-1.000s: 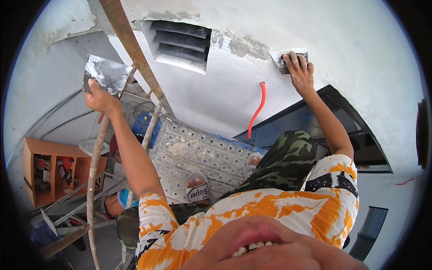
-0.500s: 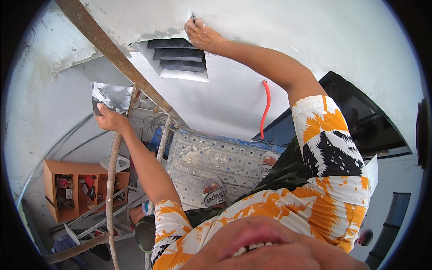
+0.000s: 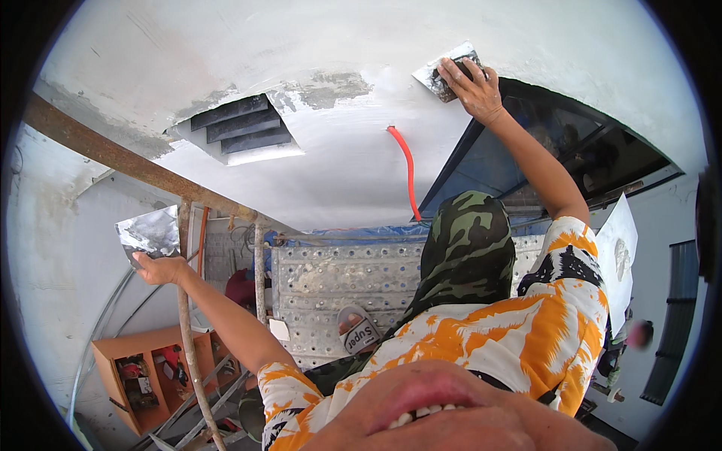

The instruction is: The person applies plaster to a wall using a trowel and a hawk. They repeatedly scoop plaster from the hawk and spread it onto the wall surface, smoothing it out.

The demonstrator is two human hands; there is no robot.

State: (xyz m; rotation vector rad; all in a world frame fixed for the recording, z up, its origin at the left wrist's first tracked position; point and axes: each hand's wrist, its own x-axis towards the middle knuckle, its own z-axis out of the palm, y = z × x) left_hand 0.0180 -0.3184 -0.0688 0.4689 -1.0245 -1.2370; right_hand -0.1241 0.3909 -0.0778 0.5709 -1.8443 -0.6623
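Note:
In my right hand is a wide flat putty knife, its blade against the white plastered wall above the dark window. The fingers are spread over the back of it. Out to the left, my left hand grips the lower edge of a square metal plate smeared with white putty. A bare grey patch shows on the wall beside the louvred vent opening. From a hole in the wall hangs an orange-red flexible tube.
Underfoot is a perforated metal scaffold platform. A rusty scaffold bar crosses at the left, with upright poles below it. An orange-brown cabinet holding tools stands lower left. The dark-framed window is at the right.
My right hand and putty knife have moved from beside the vent rightward to above the window. The view has shifted right; my left hand still holds the plate, and one knee is now raised.

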